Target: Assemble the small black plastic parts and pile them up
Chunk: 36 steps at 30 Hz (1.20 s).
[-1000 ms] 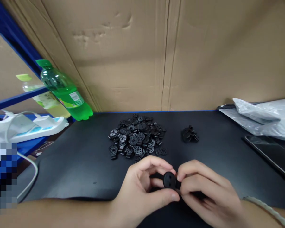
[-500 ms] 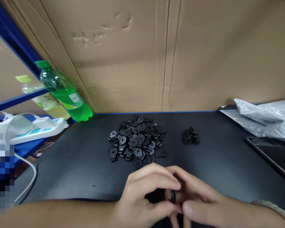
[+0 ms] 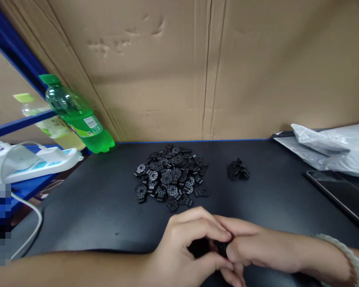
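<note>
Close to the table's front edge, my left hand (image 3: 188, 243) and my right hand (image 3: 251, 247) meet around a small black plastic part (image 3: 222, 248). Left thumb and fingertips pinch it from the left, while my right thumb presses on its near side. Most of the part is covered by fingers, so its shape is only partly visible. Beyond my hands lies a large heap of black plastic pieces (image 3: 172, 177) with round, hole-dotted discs and short tabs. A smaller cluster of black parts (image 3: 238, 170) sits to the right of that heap.
On the right are a phone-like black device (image 3: 341, 197) and grey plastic bags (image 3: 326, 147). At left, a green bottle (image 3: 83, 123), a pale yellow drink bottle (image 3: 54, 127) and a white power strip (image 3: 48, 161) with a cable stand by a blue frame. Cardboard (image 3: 149, 79) walls the back.
My right hand has turned over and closed in, its thumb now pressing against the black part, which shows less than before. My left hand keeps its pinch. The view has shifted slightly.
</note>
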Available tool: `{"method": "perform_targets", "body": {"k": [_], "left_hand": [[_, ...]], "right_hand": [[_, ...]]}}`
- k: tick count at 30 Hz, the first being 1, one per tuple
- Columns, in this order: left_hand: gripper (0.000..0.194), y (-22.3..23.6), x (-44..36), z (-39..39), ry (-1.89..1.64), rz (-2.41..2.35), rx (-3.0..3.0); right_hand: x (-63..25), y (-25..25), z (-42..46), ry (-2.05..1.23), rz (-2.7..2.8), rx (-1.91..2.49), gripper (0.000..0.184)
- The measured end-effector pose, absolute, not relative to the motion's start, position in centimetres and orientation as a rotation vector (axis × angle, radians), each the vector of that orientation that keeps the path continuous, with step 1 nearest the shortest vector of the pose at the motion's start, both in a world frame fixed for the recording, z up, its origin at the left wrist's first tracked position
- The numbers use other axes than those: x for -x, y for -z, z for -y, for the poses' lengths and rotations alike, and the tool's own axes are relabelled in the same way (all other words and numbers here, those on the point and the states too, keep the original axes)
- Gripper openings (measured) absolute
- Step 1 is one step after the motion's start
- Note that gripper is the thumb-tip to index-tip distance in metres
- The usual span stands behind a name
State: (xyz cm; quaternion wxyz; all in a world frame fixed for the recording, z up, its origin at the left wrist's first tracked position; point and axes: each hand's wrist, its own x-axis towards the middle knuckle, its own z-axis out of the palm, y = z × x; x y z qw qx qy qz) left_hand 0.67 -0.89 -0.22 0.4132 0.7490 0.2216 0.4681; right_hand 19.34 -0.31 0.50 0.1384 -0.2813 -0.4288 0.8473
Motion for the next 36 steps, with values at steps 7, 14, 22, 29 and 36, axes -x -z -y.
{"method": "perform_targets", "body": {"k": [7, 14, 22, 29, 36], "left_hand": [[0.020, 0.2, -1.1, 0.9, -1.176, -0.606, -1.856], [0.019, 0.2, -1.4, 1.0, -1.171, -0.661, -1.792], [0.022, 0.2, -1.4, 1.1, -1.087, -0.749, -1.683], [0.025, 0.4, -1.6, 1.2, -1.041, -0.724, -1.493], [0.024, 0.4, -1.5, 1.6, -1.096, -0.662, -1.526]], "right_hand": [[-18.7, -0.2, 0.2, -2.503, 1.052, 0.928, 0.038], [-18.2, -0.7, 0.0, -2.465, 1.090, 0.980, 0.044], [-18.4, -0.6, 0.0, -2.425, 1.166, 0.960, 0.048], [-18.3, -1.0, 0.5, -2.361, 1.176, 1.061, 0.050], [-19.0, 1.8, 1.0, -2.219, 1.211, 0.921, 0.055]]}}
